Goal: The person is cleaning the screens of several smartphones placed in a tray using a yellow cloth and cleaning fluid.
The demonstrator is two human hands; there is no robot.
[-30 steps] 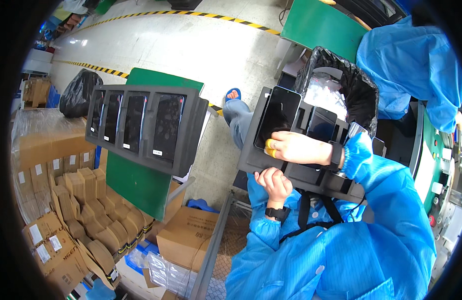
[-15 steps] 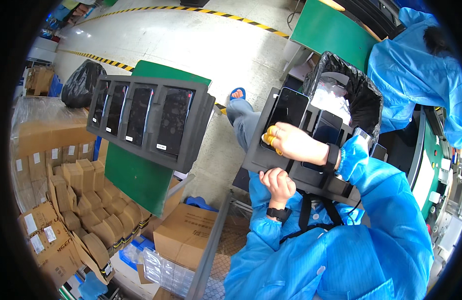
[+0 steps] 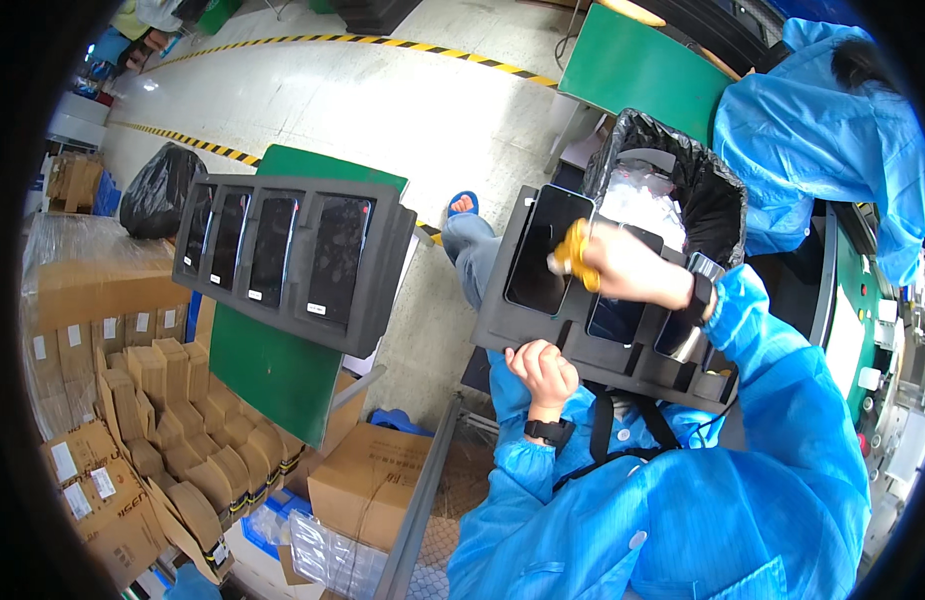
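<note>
A dark foam tray (image 3: 517, 325) holding several smartphones lies at an angle over my lap. My left hand (image 3: 542, 375) is closed on its near left edge, fingers curled over the rim. Above the leftmost smartphone (image 3: 542, 262), my right hand (image 3: 627, 262) has its fingers bunched together, in yellow finger cots (image 3: 579, 257), slightly smeared by motion. Whatever those fingers hold, if anything, cannot be made out. Beneath that wrist sits a second phone (image 3: 614, 320), partly covered, and a third phone (image 3: 679, 333) is to its right.
Another foam tray (image 3: 367, 320) with several phones rests on a green table (image 3: 267, 370) to the left. A black-lined bin (image 3: 717, 210) stands beyond my tray. Cartons (image 3: 367, 475) fill the lower left. A co-worker's blue sleeve (image 3: 772, 130) is at the far right.
My right hand has shifted from the lower part of the leftmost phone toward its right edge, higher up. My left hand stays on the tray's edge. The whole view has shifted slightly.
</note>
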